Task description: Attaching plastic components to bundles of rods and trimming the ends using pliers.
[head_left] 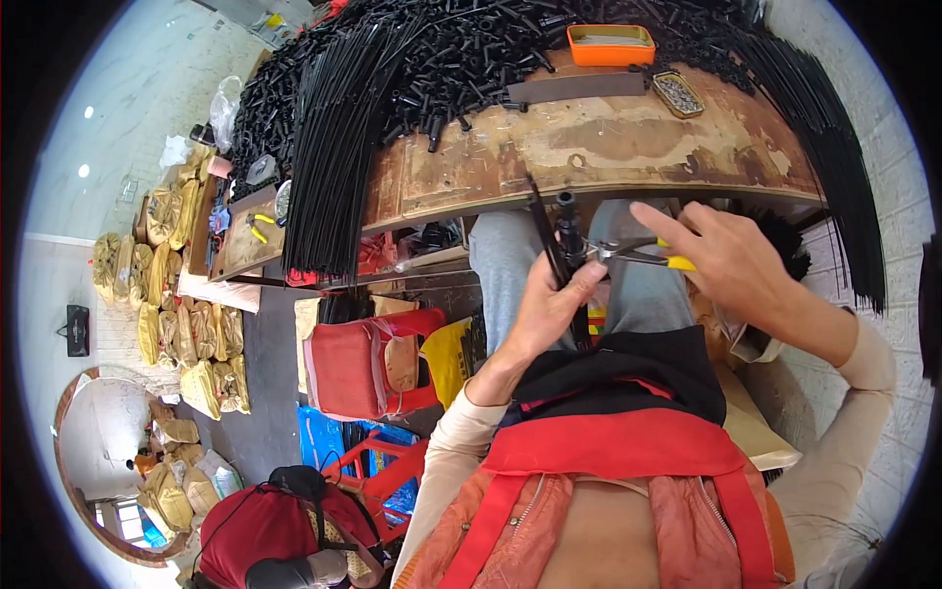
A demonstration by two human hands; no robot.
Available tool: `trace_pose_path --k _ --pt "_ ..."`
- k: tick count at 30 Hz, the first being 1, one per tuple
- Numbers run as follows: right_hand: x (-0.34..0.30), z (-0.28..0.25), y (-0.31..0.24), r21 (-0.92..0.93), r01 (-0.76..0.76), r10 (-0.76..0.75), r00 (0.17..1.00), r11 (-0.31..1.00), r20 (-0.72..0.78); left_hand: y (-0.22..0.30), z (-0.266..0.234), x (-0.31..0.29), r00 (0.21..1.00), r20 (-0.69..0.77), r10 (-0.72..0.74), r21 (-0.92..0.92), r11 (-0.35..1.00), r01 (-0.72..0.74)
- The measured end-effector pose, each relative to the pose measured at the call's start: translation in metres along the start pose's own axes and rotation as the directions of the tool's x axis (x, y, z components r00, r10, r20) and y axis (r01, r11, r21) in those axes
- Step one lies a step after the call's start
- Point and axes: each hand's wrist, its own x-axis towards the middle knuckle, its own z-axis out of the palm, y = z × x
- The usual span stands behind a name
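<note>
Nearest: red apron straps and red-and-black cloth over the wearer's front; grey trousers (pixel 496 270) beyond, knees under the desk edge. Both forearms in pale sleeves, angled inward, hands meeting above the lap.

Left hand (pixel 554 302): wrist low, forearm slanting up and right. Fingers clamped on a black tube (pixel 568 224), roughly upright, with thin black strips (pixel 543 231) beside it; thumb lies toward the pliers.

Right hand (pixel 736 243): elbow out wide, forearm slanting up and left, back of hand uppermost. Fingers closed around yellow-handled pliers (pixel 638 258), one digit stretched leftward. Pliers' head at the tube, just by the left thumb; cannot tell whether the jaws grip it.

Farther: worn wooden desk (pixel 432 187), dark flat strip (pixel 577 88), small tray of metal bits (pixel 678 94), orange box (pixel 610 45). Heaped black tubes (pixel 471 69) behind; long black rods (pixel 334 157) hang over the desk edge at left.
</note>
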Motion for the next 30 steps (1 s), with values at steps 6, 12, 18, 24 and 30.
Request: trace_pose_path --k 6,12,18,24,30 --pt "0.019 -0.043 -0.004 0.620 -0.587 -0.067 0.696 0.520 0.715 0.002 -0.011 -0.001 0.983 0.179 -0.036 -0.092 0.994 0.054" --pt "0.007 -0.031 -0.018 0.618 -0.581 0.165 0.785 0.531 0.597 0.008 -0.007 0.004 0.975 0.208 -0.080 -0.104 0.989 0.104" --pt "0.001 -0.011 -0.005 0.479 -0.232 0.125 0.961 0.846 0.246 0.005 -0.006 0.009 0.986 0.154 -0.069 -0.079 0.994 0.082" --pt "0.006 -0.006 -0.006 -0.029 0.047 -0.051 0.984 0.998 -0.170 0.006 -0.004 0.011 0.997 0.052 -0.059 -0.040 0.997 0.061" --pt "0.002 0.001 0.004 0.401 0.020 -0.057 0.995 0.916 0.082 0.003 -0.012 0.010 0.993 0.114 -0.020 -0.044 0.999 0.025"
